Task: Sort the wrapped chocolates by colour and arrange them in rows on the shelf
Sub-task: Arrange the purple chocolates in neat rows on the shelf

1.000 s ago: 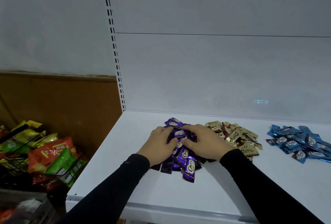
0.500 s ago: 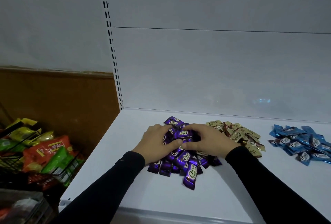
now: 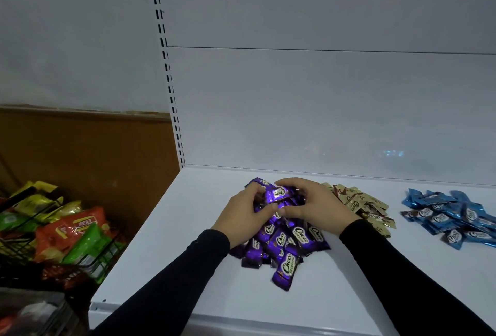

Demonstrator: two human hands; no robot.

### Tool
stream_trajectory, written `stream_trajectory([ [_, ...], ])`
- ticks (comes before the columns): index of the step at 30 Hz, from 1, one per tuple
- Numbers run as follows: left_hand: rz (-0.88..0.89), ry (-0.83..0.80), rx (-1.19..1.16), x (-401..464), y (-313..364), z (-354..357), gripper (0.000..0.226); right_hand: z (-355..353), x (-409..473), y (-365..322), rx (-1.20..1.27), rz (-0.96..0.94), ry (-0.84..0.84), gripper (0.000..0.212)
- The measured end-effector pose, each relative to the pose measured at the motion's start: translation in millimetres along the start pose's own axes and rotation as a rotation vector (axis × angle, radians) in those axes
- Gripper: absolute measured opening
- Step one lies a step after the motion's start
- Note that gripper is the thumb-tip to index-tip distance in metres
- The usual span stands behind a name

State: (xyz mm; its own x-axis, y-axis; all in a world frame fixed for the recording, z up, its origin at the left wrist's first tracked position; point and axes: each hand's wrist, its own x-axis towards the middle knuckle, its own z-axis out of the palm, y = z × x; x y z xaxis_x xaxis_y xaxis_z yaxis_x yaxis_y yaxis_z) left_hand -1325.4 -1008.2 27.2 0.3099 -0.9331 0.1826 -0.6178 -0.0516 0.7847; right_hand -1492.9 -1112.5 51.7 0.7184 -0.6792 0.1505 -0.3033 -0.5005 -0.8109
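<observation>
A heap of purple wrapped chocolates (image 3: 281,244) lies on the white shelf (image 3: 166,249), left of centre. My left hand (image 3: 243,216) and my right hand (image 3: 314,205) both rest on the far part of this heap, fingers curled round several purple chocolates gathered between them. One purple chocolate (image 3: 277,193) sits on top between my fingertips. A gold pile of chocolates (image 3: 362,206) lies just right of my right hand. A blue pile of chocolates (image 3: 451,217) lies further right.
A black wire basket (image 3: 32,231) with green, orange and yellow snack packets stands to the left, below the shelf edge. The white back panel (image 3: 322,107) rises behind the piles. A slotted upright (image 3: 169,80) marks the shelf's left end.
Both hands have drawn closer together over the far part of the purple heap and lifted a little, bunching chocolates between them. The near purple chocolates now lie uncovered.
</observation>
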Motion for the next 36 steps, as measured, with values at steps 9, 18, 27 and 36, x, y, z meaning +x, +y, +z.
stream_trajectory([
  [9, -0.174, -0.061, -0.473, 12.8, 15.1, -2.5, 0.03, 1.4, 3.4, -2.7, 0.4, 0.055, 0.085, 0.043],
  [18, -0.077, -0.118, -0.384, 12.6, 9.1, 6.6, 0.051, 18.8, 16.0, -3.8, 0.524, 0.13, 0.149, 0.024],
  [27, -0.017, -0.068, -0.42, 15.0, 9.1, 15.7, 0.038, 16.3, 16.2, -3.8, 0.59, 0.121, 0.317, 0.018],
  [36, -0.083, 0.094, -0.725, 21.5, 6.3, 9.0, 0.022, 6.5, 18.8, -8.7, 0.736, 0.119, 0.576, 0.017],
])
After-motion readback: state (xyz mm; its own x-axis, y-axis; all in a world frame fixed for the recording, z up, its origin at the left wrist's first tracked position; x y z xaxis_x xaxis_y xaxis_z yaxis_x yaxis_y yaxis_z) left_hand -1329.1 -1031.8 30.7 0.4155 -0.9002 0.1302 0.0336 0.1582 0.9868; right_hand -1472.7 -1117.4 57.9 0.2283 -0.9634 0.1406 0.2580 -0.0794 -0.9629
